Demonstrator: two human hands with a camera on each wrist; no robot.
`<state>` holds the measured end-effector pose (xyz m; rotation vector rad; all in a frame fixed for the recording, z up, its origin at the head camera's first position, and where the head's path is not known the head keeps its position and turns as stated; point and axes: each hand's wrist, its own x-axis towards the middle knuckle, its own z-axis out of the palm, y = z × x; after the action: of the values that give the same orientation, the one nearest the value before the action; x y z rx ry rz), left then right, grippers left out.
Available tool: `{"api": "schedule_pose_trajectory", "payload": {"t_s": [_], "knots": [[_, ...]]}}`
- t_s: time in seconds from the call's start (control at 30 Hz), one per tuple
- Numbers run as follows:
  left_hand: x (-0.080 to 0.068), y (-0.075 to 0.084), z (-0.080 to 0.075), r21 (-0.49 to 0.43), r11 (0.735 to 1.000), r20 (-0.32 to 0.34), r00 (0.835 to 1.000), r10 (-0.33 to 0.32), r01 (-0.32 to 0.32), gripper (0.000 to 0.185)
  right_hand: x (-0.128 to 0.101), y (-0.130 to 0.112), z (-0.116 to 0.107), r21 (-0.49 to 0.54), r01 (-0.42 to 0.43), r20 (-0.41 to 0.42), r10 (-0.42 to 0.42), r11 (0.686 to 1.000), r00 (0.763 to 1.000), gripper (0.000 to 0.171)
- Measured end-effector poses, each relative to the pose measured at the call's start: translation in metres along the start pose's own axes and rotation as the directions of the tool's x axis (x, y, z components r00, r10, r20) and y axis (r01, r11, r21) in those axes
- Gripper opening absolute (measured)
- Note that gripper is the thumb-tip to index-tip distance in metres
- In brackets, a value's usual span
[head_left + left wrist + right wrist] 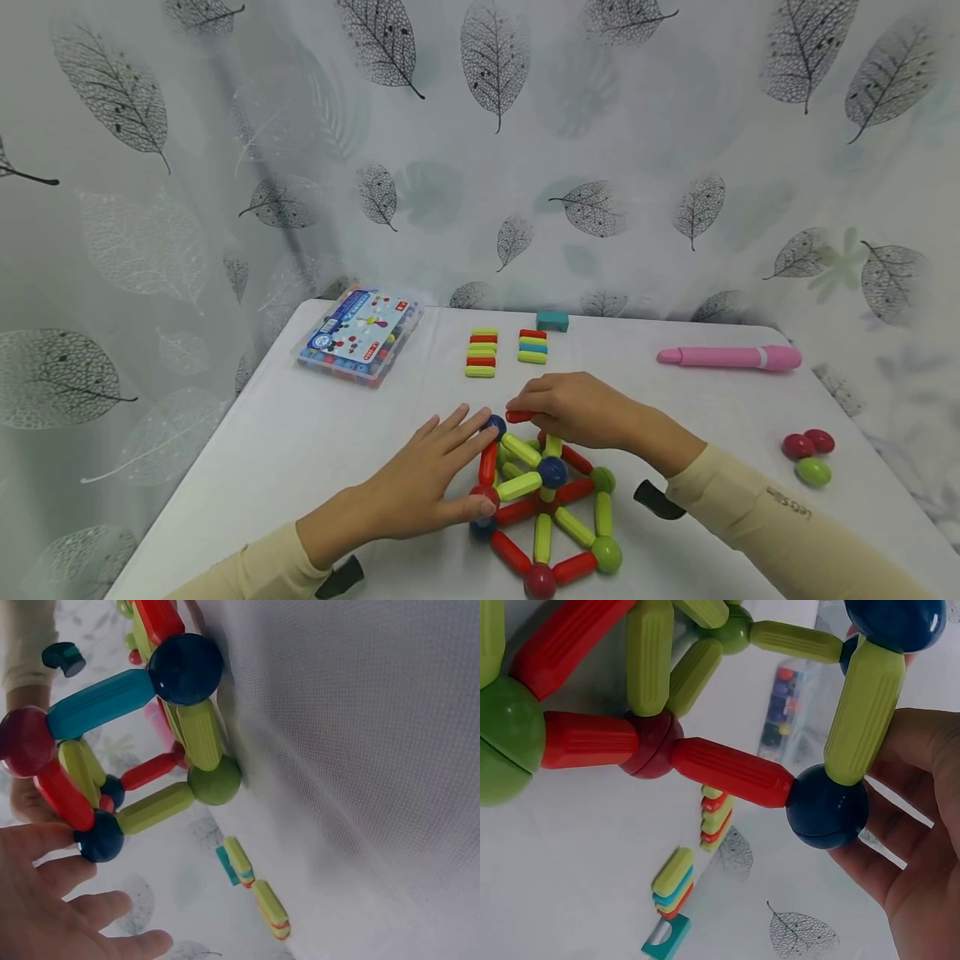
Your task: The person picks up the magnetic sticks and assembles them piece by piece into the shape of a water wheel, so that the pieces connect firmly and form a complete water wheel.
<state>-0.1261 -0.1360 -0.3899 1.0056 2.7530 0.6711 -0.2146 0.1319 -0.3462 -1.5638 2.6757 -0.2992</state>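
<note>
All positions taken from the ball-and-rod frame (pixel 519 486), which stands on the white cover (pixel 247 492).

Left of frame: left hand (pixel 420 479), fingers straight and fanned, gripping nothing; one finger touches a blue ball (pixel 100 836) at the frame's far left corner. Thumb lies over a red ball (pixel 489 493); from where I stand I cannot tell if it presses.

Frame itself: looks like light, hard plastic. Rods should be stiff, balls smooth and a bit slippery; the joints, probably magnetic, I judge the weak points. Best held low at the base, a hand each side; tugging one upper rod could break it up.

At the frame's far side: right hand (pixel 577 408), fingers curled, pinching a short red rod (pixel 517 416). Whether that rod meets a ball: cannot tell.

Surface: cover fine-woven, slightly creased; should keep the frame from sliding. On it, left to right: clear case (pixel 358 337), behind and left of frame; first rod stack (pixel 482 353) and second rod stack (pixel 532 347), behind it; teal block (pixel 552 321), farther back; pink wand (pixel 731 357), behind and right; red ovals (pixel 798 446) and green oval (pixel 813 472), well to the right.

Room: pale leaf-printed curtain (pixel 645 125) hangs behind the frame.
</note>
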Motion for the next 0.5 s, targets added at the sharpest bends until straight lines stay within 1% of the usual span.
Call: {"api": "schedule_pose_trajectory", "payload": {"t_s": [0.27, 0.4, 0.5], "knots": [[0.002, -0.0005, -0.0001, -0.009, 1.0, 0.014, 1.0, 0.006, -0.006, 0.085, 0.0018, -0.0008, 0.0037, -0.016, 0.015, 0.029, -0.015, 1.0, 0.999, 0.037], [0.0024, -0.0007, -0.0002, -0.017, 1.0, 0.022, 1.0, 0.002, -0.002, 0.085, 0.0016, -0.0008, 0.0035, -0.002, 0.003, 0.023, -0.003, 1.0, 1.0, 0.036], [0.0021, -0.0012, 0.0, -0.026, 1.0, 0.025, 1.0, -0.002, 0.003, 0.085, -0.0012, 0.0002, 0.0027, 0.024, -0.028, 0.015, 0.028, 0.999, 1.0, 0.034]]}}
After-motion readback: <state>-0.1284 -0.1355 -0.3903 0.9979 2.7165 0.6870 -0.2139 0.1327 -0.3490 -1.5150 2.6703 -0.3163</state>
